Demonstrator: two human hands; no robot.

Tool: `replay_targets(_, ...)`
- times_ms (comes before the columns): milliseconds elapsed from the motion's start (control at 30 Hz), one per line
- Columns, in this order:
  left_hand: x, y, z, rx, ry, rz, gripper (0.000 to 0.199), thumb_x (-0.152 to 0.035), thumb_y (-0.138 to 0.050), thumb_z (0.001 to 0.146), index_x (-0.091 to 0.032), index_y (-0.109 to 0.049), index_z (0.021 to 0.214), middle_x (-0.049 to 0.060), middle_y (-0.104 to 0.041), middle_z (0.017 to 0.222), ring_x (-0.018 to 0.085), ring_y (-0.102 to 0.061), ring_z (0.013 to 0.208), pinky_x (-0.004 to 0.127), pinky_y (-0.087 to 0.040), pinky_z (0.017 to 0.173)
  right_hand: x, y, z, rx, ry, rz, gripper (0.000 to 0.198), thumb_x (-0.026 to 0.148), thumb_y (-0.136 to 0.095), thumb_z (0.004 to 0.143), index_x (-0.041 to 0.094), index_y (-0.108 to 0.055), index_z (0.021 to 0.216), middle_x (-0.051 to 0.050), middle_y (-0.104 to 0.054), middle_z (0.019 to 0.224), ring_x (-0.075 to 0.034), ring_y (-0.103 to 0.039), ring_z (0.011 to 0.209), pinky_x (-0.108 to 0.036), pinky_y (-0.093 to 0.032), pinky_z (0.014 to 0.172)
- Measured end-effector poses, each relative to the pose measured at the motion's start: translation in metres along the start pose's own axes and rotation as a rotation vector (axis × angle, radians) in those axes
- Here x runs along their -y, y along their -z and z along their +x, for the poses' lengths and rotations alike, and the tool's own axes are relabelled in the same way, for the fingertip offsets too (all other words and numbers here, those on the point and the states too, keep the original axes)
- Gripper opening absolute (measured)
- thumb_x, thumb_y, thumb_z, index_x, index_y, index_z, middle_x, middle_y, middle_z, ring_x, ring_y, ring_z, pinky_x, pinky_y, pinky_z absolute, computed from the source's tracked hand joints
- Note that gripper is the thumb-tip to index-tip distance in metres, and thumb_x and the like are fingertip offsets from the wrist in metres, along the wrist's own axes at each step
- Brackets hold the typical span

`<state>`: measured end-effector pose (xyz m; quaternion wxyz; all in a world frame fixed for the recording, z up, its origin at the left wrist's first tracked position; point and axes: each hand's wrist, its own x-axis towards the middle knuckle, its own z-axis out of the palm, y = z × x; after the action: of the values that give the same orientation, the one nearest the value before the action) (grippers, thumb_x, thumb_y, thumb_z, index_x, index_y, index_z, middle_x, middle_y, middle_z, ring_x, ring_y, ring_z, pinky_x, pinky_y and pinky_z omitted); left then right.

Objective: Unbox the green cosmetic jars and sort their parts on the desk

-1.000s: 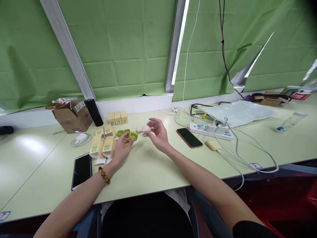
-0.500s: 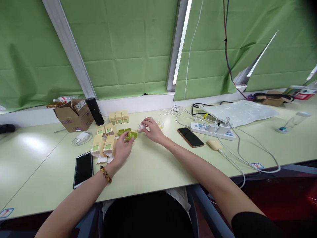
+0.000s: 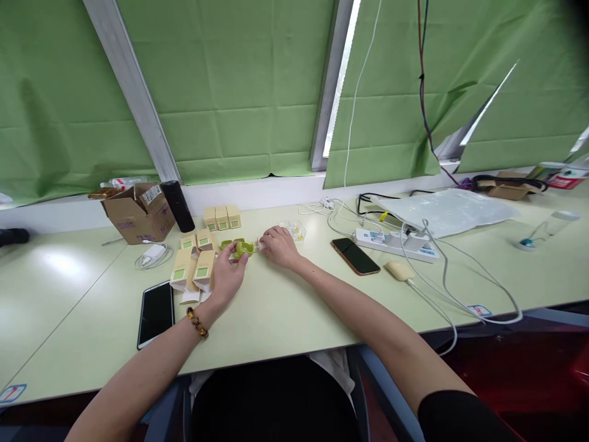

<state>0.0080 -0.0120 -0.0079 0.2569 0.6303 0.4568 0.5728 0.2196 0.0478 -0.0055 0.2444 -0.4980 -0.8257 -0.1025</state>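
Note:
My left hand is closed on an open green plastic case, thumb and fingers at its sides. More green plastic shows just behind it, partly hidden by the fingers. To the right, my right hand pinches a small white object, now mostly covered by the fingers, a short gap away from the case. Small cream boxes with green squares lie beside my left hand, several with flaps open. Beyond my right hand sits a clear plastic container with yellow bits in it.
At the left are a black-screened phone, a white charger, a cardboard box and a black cylinder. Three closed cream boxes stand behind. Rightward lie another phone, a power strip and a yellow case on a cable.
My right hand has turned palm-down and its fingers have closed further over the white object, hiding most of it. My left hand keeps hold of the green case, which has tilted slightly.

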Motion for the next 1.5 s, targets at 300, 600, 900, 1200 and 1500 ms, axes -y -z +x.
replay_targets(300,0.004,-0.001,0.002,-0.012,-0.014,-0.022,0.044,-0.039,-0.075,0.089,-0.018,-0.066,0.127,0.016,-0.07,0.126,0.026,-0.068,0.117,0.037,-0.062,0.086,0.0,-0.007,-0.002,0.013,-0.016,0.002,0.026,0.019,-0.069,0.088,0.02,-0.078,0.112,-0.012,-0.069,0.126,-0.031,-0.047,0.123,-0.044,-0.036,0.103)
replay_targets(600,0.001,-0.001,0.001,0.0,0.008,-0.01,0.043,-0.037,-0.074,0.091,-0.018,-0.065,0.128,0.016,-0.069,0.128,0.027,-0.067,0.118,0.039,-0.061,0.089,0.001,-0.005,-0.003,0.002,-0.022,0.019,0.03,0.02,-0.071,0.087,0.02,-0.077,0.116,-0.012,-0.069,0.126,-0.032,-0.049,0.123,-0.045,-0.036,0.103)
replay_targets(900,-0.006,0.001,-0.002,0.052,-0.017,-0.198,0.045,-0.034,-0.073,0.091,-0.022,-0.061,0.133,0.013,-0.066,0.137,0.026,-0.065,0.126,0.044,-0.056,0.105,-0.007,0.032,-0.008,-0.383,-0.278,0.528,0.018,0.016,-0.058,0.09,0.02,-0.071,0.102,-0.01,-0.073,0.103,-0.028,-0.06,0.106,-0.045,-0.047,0.092)
replay_targets(1200,-0.014,0.0,-0.004,0.137,-0.019,-0.489,0.054,-0.034,-0.081,0.086,-0.023,-0.057,0.134,0.014,-0.063,0.141,0.026,-0.065,0.128,0.043,-0.055,0.108,0.049,0.036,-0.047,-0.298,-0.249,1.186,0.029,0.033,-0.07,0.087,0.024,-0.064,0.114,-0.002,-0.067,0.098,-0.017,-0.063,0.088,-0.031,-0.051,0.074)
replay_targets(1500,-0.022,0.0,-0.01,0.215,-0.103,-0.422,0.048,-0.032,-0.076,0.09,-0.022,-0.056,0.133,0.016,-0.066,0.139,0.026,-0.067,0.126,0.045,-0.055,0.108,0.067,0.037,-0.062,-0.352,-0.103,0.966,0.05,0.026,-0.067,0.091,0.028,-0.052,0.138,-0.011,-0.063,0.121,-0.026,-0.062,0.104,-0.04,-0.054,0.079)
